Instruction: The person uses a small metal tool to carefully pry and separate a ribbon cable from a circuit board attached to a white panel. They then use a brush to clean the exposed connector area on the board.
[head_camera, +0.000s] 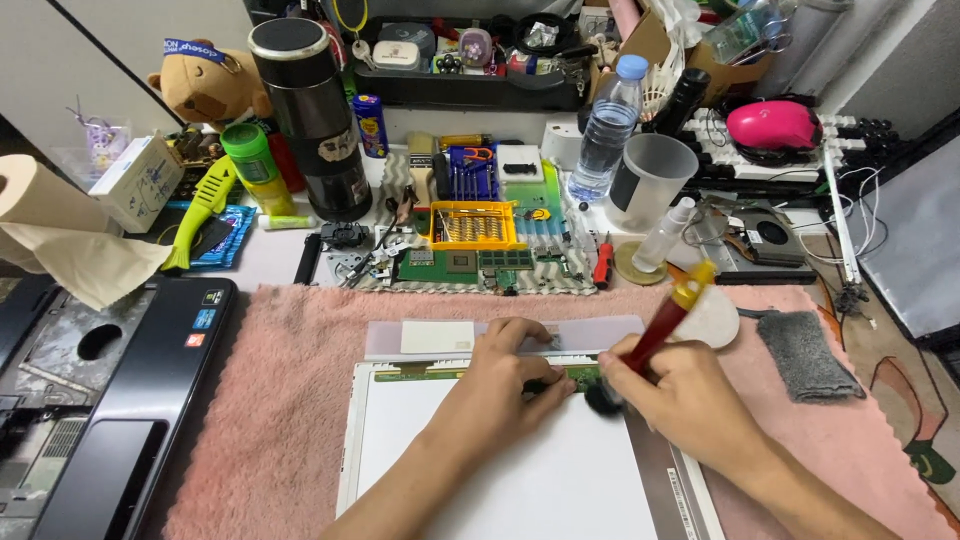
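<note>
A white flat screen panel (500, 460) lies face down on a pink towel (290, 400), with a narrow green circuit strip (440, 373) along its top edge. My left hand (505, 385) presses fingertips on that strip near the middle. My right hand (685, 405) grips a red-handled brush (665, 325) with a yellow cap, its dark bristle head (603, 398) touching the strip right beside my left fingers.
A dismantled black laptop base (110, 400) sits at the left. Behind the towel are a yellow screwdriver-bit case (475, 225), circuit boards, a black flask (312, 115), a water bottle (605, 125), a clear cup (650, 180) and a grey cloth (805, 355) at the right.
</note>
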